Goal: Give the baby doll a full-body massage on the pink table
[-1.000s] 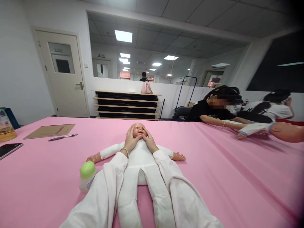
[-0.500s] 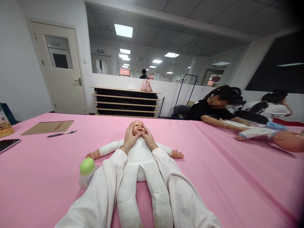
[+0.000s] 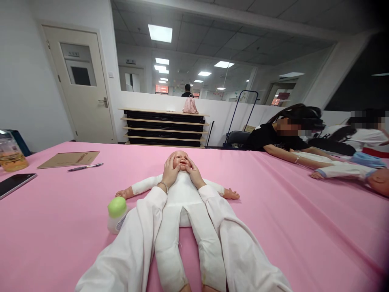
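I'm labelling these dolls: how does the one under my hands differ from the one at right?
The near doll has plain white sleeves; the far doll has a blue-edged cuff. The near doll's head points away from the camera; the far doll's points right. Both lie on pink cloth.

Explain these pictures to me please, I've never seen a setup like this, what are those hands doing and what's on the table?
There's no machine: these are a person's bare hands, seen from a camera worn on that person's head, looking forward and down. The left hand and right hand cup the face of a baby doll lying on its back on a pink tablecloth. To the left are a green-capped bottle, a pen, a brown notebook, a smartphone and a drink bottle. At right, another person reaches over a second doll.
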A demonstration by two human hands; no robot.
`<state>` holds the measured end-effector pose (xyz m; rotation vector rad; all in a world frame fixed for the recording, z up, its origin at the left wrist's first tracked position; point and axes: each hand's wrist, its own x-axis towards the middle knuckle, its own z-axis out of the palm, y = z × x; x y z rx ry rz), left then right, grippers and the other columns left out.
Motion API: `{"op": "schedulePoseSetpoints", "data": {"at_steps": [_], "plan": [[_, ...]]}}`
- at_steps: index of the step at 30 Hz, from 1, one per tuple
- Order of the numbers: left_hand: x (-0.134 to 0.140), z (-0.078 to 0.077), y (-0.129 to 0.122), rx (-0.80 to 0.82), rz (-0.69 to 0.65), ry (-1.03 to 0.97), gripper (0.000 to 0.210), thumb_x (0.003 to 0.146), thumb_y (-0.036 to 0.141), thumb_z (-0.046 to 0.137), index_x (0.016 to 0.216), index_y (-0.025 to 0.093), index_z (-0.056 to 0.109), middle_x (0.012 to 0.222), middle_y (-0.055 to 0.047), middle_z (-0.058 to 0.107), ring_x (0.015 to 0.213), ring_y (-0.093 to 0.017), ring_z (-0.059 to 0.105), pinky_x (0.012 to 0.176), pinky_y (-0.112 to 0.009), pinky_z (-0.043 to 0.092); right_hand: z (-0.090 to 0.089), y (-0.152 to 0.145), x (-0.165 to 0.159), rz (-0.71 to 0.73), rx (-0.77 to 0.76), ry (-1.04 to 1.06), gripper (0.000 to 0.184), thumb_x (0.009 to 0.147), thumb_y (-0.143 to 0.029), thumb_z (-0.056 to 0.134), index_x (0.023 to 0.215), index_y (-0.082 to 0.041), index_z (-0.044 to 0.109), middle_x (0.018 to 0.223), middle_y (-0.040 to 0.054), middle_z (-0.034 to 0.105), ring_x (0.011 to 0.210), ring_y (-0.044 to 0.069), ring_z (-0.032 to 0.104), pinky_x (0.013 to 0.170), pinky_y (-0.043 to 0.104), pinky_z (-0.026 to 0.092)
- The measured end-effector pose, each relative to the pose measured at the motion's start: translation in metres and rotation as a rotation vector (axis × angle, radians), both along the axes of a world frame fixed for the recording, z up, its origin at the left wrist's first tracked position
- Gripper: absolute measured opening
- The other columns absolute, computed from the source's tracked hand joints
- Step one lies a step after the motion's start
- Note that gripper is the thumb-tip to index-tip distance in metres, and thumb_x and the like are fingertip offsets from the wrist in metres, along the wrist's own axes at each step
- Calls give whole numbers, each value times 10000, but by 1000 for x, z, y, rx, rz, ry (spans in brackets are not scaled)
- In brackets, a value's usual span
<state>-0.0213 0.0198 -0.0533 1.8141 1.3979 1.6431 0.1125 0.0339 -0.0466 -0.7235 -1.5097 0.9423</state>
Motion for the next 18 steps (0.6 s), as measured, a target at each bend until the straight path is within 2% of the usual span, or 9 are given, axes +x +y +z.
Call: {"op": "schedulePoseSetpoints", "data": {"at_steps": [4, 14, 18], "plan": [[0, 0, 2, -8, -13, -49, 489, 805, 326, 487, 1273, 217, 400, 1386, -67, 343, 1306, -219, 248, 1093, -396, 180, -3, 3, 1, -1, -3, 12, 599, 672, -467, 620, 1213, -234, 506, 1346, 34, 419, 1269, 216, 345, 1081, 385, 249], [1, 3, -5, -24, 3, 10, 666, 720, 349, 605, 1308, 184, 339, 1393, -106, 307, 1316, -235, 219, 1093, -391, 184, -6, 7, -2, 15, -49, 63, 654, 644, -441, 637, 1234, -201, 484, 1353, 62, 405, 1262, 236, 353, 1060, 398, 285], [1, 4, -7, -7, 8, 29, 674, 713, 332, 612, 1309, 181, 334, 1383, -109, 321, 1312, -236, 229, 1091, -388, 193, -6, 7, -2, 11, -36, 71, 677, 635, -466, 635, 1237, -197, 481, 1361, 61, 394, 1268, 232, 346, 1062, 385, 288]]}}
